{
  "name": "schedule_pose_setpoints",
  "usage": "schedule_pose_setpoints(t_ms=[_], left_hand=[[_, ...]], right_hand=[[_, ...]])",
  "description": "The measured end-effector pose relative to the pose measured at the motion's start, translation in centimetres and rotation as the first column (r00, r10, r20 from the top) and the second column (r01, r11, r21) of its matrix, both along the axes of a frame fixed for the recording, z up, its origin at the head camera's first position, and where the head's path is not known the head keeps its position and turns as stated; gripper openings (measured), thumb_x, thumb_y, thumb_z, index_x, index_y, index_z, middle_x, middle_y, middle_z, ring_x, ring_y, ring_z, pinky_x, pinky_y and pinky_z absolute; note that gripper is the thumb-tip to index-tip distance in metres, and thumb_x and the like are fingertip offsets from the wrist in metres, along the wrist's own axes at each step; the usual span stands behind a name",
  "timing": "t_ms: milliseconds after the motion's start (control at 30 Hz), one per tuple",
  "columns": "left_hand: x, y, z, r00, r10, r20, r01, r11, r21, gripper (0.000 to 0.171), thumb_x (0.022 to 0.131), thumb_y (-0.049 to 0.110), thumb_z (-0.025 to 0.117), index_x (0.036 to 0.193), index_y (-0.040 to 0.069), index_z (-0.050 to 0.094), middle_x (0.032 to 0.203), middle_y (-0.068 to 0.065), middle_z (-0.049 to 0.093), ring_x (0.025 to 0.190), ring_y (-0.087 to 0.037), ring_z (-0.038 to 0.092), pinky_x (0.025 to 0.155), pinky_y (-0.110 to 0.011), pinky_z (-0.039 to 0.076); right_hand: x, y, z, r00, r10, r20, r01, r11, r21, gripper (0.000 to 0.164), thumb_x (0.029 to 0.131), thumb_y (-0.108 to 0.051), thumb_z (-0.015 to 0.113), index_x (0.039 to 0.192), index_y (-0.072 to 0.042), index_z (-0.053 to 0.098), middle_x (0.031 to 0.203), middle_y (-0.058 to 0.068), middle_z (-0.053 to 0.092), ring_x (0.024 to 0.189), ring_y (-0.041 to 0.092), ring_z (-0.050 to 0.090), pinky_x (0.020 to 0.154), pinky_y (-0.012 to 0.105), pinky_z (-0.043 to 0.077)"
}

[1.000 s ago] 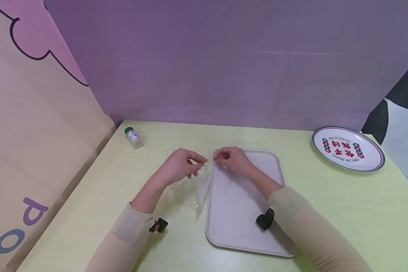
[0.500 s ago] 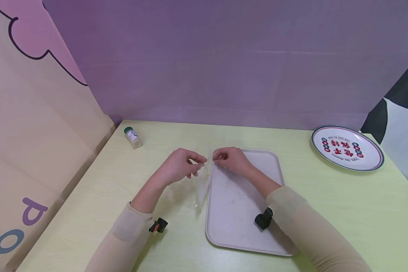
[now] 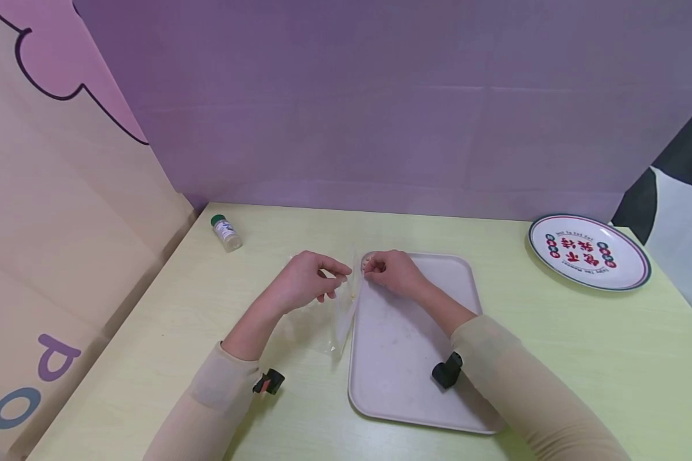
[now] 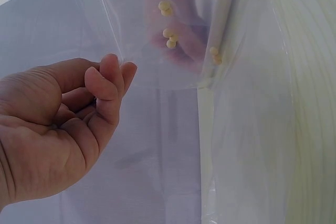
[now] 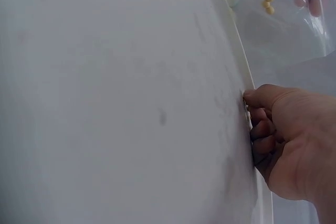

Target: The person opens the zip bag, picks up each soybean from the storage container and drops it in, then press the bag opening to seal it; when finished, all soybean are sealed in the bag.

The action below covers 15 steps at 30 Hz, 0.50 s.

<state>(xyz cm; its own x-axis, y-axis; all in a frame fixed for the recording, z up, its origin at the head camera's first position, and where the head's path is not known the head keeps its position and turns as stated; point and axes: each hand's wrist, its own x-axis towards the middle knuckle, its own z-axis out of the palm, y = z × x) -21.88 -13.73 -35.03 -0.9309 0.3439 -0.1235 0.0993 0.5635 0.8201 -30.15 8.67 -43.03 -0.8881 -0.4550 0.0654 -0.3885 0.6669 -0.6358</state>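
My left hand point(image 3: 308, 282), at the middle of the table, pinches the edge of a clear plastic bag point(image 3: 344, 320). The bag hangs upright beside the tray's left rim. Several small round yellow beans point(image 4: 170, 38) show in the bag. My right hand point(image 3: 396, 274) is just right of the bag, over the far left corner of a pale tray point(image 3: 421, 371). Its fingers are curled, with the thumb against them, next to a thin shiny edge. What that edge is, and whether they pinch it, is unclear. Through the film, the left wrist view shows this hand point(image 4: 178, 40) blurred.
A small green-capped bottle point(image 3: 227, 234) stands at the table's far left. An oval plate point(image 3: 591, 253) with red characters sits at the far right. A purple backdrop point(image 3: 392, 128) rises behind the table point(image 3: 288, 422).
The fingers of my right hand have shifted slightly, the fingertips drawing a little back from the bag. My left hand, the bag and the tray look the same.
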Motion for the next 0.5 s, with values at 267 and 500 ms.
schedule_pose_setpoints(t_ms=[267,500], left_hand=[[-0.03,-0.03,0.00,1.000,0.007,-0.002,-0.007,1.000,-0.007,0.023,0.099,0.011,0.065,0.119,0.012,0.076,0.110,-0.010,0.073,0.081,-0.036,0.069,0.058,-0.027,0.048],[-0.02,-0.06,0.12,1.000,0.006,0.005,-0.006,1.000,0.000,0.023,0.099,0.011,0.065,0.119,0.012,0.076,0.110,-0.011,0.073,0.082,-0.039,0.068,0.059,-0.029,0.049]], right_hand=[[0.07,0.01,0.19,1.000,0.005,0.005,-0.005,1.000,-0.018,0.004,0.092,-0.009,0.072,0.090,-0.006,0.073,0.078,0.000,0.064,0.074,0.016,0.054,0.070,0.030,0.045],[0.04,0.08,0.70,0.999,-0.010,0.038,0.012,0.999,-0.049,0.005,0.093,-0.010,0.072,0.094,-0.006,0.075,0.076,0.000,0.063,0.073,0.017,0.054,0.065,0.028,0.044]])
